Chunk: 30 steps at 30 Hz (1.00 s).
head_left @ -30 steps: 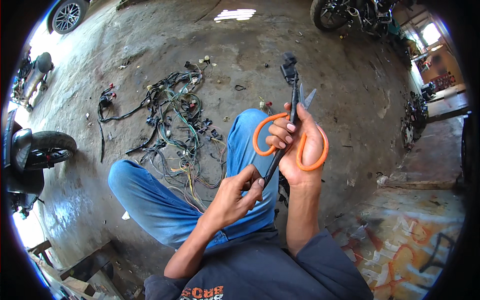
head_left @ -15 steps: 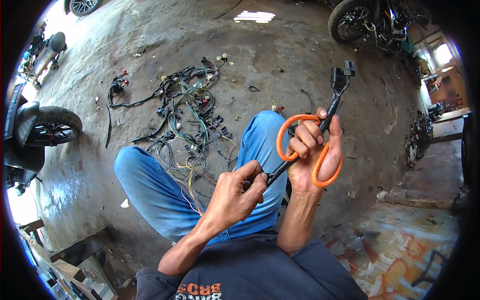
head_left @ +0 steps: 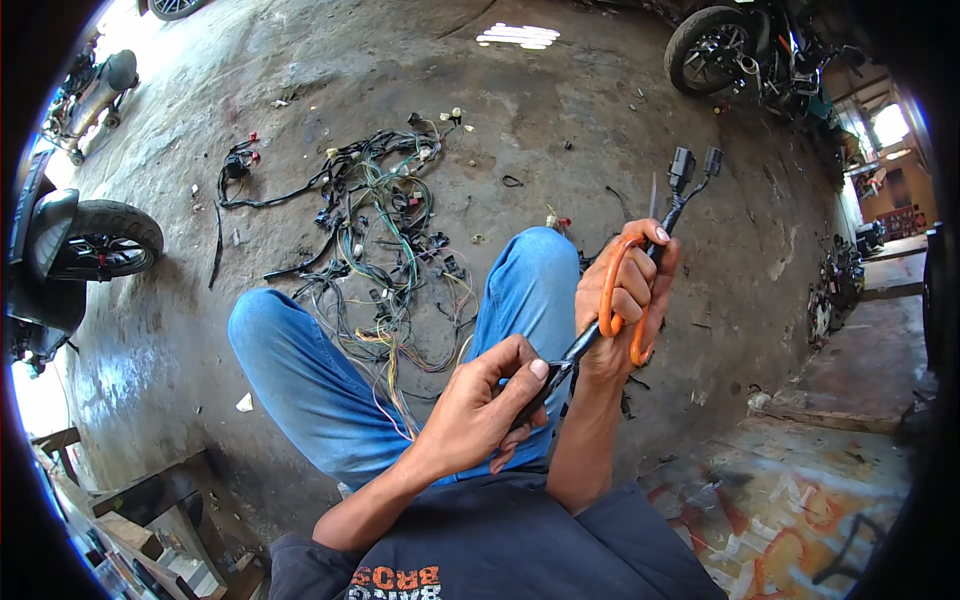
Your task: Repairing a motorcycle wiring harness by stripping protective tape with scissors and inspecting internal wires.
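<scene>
My right hand (head_left: 625, 285) is closed round a black taped cable (head_left: 583, 342) and orange-handled scissors (head_left: 610, 308), whose loops are seen edge-on; a thin blade shows behind the hand. The cable ends above in two grey-black connectors (head_left: 683, 165) on short branches. Lower down, my left hand (head_left: 485, 405) pinches the same cable between thumb and fingers, where a loose or split piece of its black covering shows.
A tangled wire harness (head_left: 375, 170) lies on the concrete floor beyond my denim-covered knees (head_left: 290, 365). Parked motorbikes (head_left: 715, 50) stand at the upper right and left, one wheel (head_left: 110, 242) close at left. A wooden frame (head_left: 150, 490) is at lower left, a paint-marked board (head_left: 770, 510) at lower right.
My right hand has moved rightward and turned, so the scissor loops appear narrower and the connectors sit further right. My left hand has shifted slightly along, still pinching the cable.
</scene>
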{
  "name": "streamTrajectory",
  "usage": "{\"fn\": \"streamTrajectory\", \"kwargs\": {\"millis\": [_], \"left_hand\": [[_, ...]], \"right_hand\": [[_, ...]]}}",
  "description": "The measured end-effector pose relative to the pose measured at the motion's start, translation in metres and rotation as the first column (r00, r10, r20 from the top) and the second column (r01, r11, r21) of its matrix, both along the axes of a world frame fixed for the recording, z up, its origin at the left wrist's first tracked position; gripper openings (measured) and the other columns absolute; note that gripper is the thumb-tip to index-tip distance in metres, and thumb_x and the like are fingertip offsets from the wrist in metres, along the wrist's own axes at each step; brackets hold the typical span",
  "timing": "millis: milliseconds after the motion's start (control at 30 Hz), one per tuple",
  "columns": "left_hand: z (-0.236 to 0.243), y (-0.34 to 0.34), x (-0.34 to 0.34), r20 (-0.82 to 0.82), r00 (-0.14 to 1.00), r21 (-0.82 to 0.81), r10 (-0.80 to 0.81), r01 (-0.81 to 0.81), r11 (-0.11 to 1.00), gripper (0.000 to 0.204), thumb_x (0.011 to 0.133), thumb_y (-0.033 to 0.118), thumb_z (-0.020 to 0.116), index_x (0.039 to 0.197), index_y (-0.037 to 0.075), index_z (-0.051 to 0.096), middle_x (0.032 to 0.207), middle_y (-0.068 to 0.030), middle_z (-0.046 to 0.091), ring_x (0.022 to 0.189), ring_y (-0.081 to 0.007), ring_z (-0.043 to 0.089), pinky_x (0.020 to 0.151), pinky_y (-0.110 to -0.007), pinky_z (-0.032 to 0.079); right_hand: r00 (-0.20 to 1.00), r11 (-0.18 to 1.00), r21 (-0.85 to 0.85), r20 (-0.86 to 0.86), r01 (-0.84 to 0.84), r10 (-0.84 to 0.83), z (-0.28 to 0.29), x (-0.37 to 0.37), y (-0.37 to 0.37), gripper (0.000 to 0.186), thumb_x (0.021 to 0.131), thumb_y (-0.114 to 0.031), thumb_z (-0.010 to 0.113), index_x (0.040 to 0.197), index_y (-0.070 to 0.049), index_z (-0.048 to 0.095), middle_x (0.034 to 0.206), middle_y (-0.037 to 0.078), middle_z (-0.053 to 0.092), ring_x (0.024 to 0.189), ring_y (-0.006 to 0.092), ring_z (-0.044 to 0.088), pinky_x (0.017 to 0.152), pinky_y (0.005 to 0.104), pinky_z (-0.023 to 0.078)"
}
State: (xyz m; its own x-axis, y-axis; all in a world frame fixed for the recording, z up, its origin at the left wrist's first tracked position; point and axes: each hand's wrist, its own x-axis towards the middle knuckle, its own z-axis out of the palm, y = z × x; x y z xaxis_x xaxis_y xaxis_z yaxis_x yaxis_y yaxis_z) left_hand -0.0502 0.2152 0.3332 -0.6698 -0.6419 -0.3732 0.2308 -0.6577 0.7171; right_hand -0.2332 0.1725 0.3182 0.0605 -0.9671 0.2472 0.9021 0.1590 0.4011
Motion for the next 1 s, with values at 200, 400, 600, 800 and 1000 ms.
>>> {"fn": "streamTrajectory", "kwargs": {"millis": [200,400,600,800,1000], "left_hand": [[-0.005,-0.006,0.009,-0.154,0.977,0.015,-0.150,0.154,0.988,0.033,0.107,0.030,0.044,0.123,0.003,0.054,0.076,-0.0067,0.057,0.045,-0.0044,0.038,0.038,-0.019,0.028],[-0.010,-0.006,0.009,-0.077,0.989,-0.019,-0.124,0.123,0.992,0.036,0.108,0.028,0.042,0.133,0.004,0.053,0.071,0.0042,0.043,0.054,-0.0021,0.033,0.046,-0.019,0.025],[-0.018,-0.008,0.017,0.089,0.996,-0.028,0.005,-0.003,1.000,0.036,0.108,0.027,0.047,0.136,0.006,0.054,0.074,0.0049,0.043,0.062,-0.0042,0.035,0.054,-0.022,0.029],[-0.042,-0.013,0.004,0.380,0.913,-0.287,0.146,-0.033,0.957,0.034,0.106,0.021,0.051,0.135,0.004,0.057,0.072,0.0050,0.048,0.065,-0.0032,0.039,0.057,-0.021,0.033],[-0.064,-0.006,-0.018,0.560,0.786,-0.505,0.263,0.072,0.860,0.034,0.101,0.013,0.054,0.132,0.002,0.059,0.066,-0.0058,0.051,0.061,-0.0081,0.039,0.054,-0.029,0.037]], "right_hand": [[0.991,0.997,-0.030,0.115,-0.065,0.068,-0.013,0.007,-0.011,0.026,0.103,-0.030,0.054,0.109,-0.005,0.058,0.065,-0.005,0.034,0.052,0.0054,0.029,0.045,0.0223,0.026],[0.782,0.911,0.318,-0.624,0.261,-0.006,-0.014,-0.001,-0.007,0.043,0.105,-0.042,0.045,0.120,-0.004,0.056,0.078,0.003,0.045,0.070,0.0137,0.044,0.067,0.0313,0.041],[-0.014,0.810,0.196,-0.970,0.553,0.244,-0.010,-0.014,0.040,0.066,0.104,-0.057,0.032,0.128,0.000,0.053,0.087,0.010,0.060,0.078,0.0214,0.061,0.075,0.0340,0.050],[-0.251,0.932,0.358,-0.909,-0.063,0.332,0.014,0.007,0.108,0.064,0.101,-0.057,0.044,0.122,0.002,0.057,0.080,0.005,0.057,0.075,0.0125,0.057,0.071,0.0256,0.048],[-0.324,0.826,0.564,-0.777,0.022,0.539,0.008,0.015,0.116,0.063,0.102,-0.059,0.041,0.115,0.001,0.056,0.079,0.004,0.054,0.070,0.0118,0.056,0.067,0.0241,0.046]]}}
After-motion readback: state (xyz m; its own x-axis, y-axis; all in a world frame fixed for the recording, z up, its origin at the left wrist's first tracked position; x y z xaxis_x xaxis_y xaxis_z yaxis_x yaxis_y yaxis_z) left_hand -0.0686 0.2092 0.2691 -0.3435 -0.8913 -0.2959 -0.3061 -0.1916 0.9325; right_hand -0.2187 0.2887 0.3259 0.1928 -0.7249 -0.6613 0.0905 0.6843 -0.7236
